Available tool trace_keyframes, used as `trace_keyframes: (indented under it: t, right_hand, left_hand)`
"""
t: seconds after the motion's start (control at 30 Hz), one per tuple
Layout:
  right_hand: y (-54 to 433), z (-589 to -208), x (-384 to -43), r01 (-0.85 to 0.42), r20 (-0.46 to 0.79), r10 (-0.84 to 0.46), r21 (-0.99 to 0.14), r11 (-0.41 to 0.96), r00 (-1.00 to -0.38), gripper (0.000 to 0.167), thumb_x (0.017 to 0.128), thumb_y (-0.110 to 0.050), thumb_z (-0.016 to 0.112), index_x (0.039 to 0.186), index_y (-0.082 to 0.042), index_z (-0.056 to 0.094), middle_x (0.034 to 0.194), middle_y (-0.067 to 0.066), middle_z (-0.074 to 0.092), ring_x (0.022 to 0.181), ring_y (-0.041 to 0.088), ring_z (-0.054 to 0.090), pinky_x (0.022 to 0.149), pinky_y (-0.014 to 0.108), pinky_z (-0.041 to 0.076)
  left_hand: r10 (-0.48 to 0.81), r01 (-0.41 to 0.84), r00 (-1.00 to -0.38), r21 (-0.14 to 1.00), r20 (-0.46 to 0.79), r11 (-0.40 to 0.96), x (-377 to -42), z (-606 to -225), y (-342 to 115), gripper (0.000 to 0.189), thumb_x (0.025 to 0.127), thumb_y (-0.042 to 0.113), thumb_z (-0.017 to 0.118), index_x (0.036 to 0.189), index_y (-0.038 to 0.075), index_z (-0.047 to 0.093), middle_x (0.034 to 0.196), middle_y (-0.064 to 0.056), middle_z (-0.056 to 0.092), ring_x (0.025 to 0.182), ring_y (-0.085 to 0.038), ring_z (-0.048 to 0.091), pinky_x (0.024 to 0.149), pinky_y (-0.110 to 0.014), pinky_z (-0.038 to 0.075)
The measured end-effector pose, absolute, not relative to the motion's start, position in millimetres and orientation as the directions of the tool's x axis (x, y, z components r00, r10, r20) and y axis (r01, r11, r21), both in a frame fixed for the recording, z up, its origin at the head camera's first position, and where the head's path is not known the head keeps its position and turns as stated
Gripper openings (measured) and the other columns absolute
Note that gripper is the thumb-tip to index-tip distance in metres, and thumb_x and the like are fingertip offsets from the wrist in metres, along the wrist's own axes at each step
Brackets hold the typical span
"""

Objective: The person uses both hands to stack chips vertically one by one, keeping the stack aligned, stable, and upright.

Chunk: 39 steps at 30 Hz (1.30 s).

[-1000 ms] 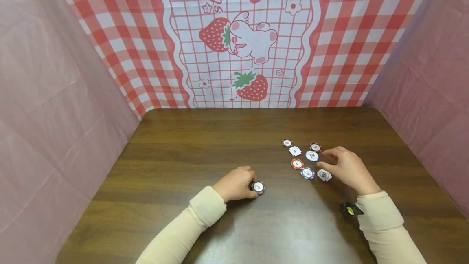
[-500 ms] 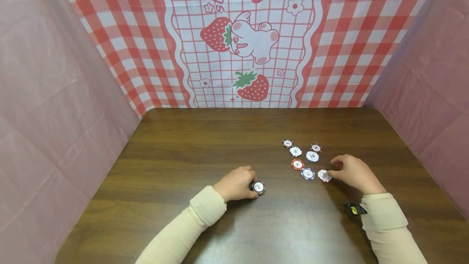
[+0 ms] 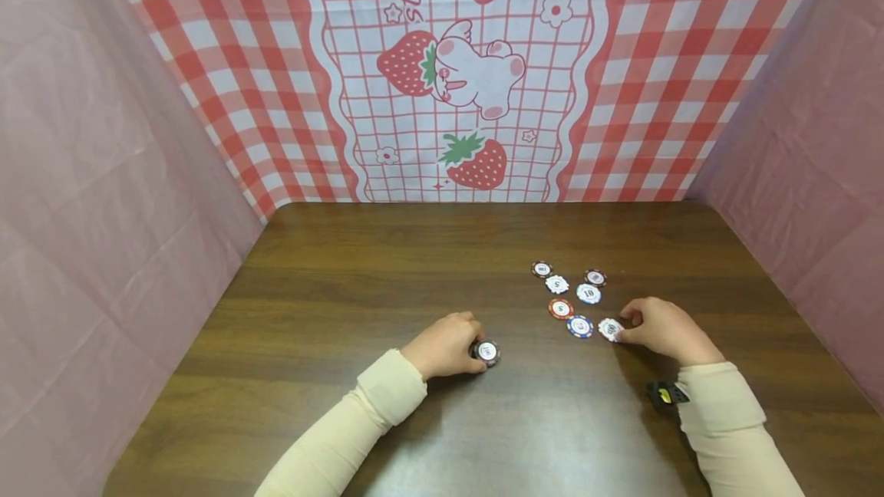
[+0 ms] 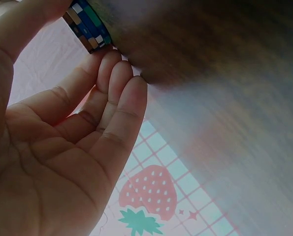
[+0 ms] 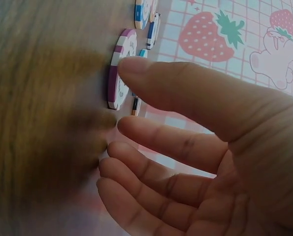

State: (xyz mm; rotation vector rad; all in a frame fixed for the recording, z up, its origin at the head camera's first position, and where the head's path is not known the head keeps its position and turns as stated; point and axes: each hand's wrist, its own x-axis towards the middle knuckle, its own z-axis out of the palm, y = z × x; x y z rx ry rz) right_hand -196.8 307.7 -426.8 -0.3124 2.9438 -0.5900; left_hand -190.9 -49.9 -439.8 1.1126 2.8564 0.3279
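My left hand (image 3: 449,347) grips a short stack of poker chips (image 3: 487,352) at the table's middle, with a dark chip on top. In the left wrist view, blue and brown edges of the stack (image 4: 88,25) show between thumb and index finger. My right hand (image 3: 663,330) lays its thumb on the face of a white and purple poker chip (image 5: 119,73); the other fingers are loosely bent beside it, apart from it. In the head view this chip (image 3: 608,328) lies flat, nearest to the right hand.
Several loose chips lie left of and beyond my right hand: a blue chip (image 3: 579,327), a red chip (image 3: 560,308), a light-blue 10 chip (image 3: 588,294), a white 5 chip (image 3: 556,284) and two dark ones. A checked cloth (image 3: 656,98) hangs behind the wooden table (image 3: 387,251).
My right hand has drawn back from beside the light-blue chip, and its thumb has come down on the white and purple chip. The left hand has kept its place at the stack.
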Motion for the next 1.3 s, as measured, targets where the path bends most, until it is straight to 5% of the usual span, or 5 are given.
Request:
trace_keyframes:
  t: [1.3]
  right_hand:
    - [293.8,-428.6,-199.0,-0.225,-0.030,-0.255,-0.379,0.898,-0.967,0.023,0.074,-0.021,0.077,0.084,-0.002,0.068,0.070,0.001,0.060,0.064,0.014,0.049,0.060,0.031,0.039]
  left_hand:
    - [0.674,0.657,-0.739,0.238,0.012,0.715,-192.4,-439.8,-49.9,0.030,0.074,0.034,0.081,0.093,0.013,0.071,0.091,0.003,0.063,0.084,-0.010,0.058,0.079,-0.024,0.048]
